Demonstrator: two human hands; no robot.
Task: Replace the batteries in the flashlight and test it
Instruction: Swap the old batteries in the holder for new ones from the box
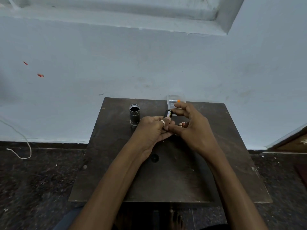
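A dark flashlight body stands upright with its open end up, at the far left of a small dark wooden table. My left hand, with a ring on one finger, holds a black battery holder with a battery in it. My right hand pinches the far end of the same holder with thumb and forefinger. Two small batteries show between my hands; whether they lie on the table or in my fingers is unclear. A black round cap lies on the table under my left wrist.
A clear plastic box with an orange-tipped battery inside sits at the table's far edge against the pale wall. A white cord hangs to the dark floor at the left. A wooden door edge is at the right.
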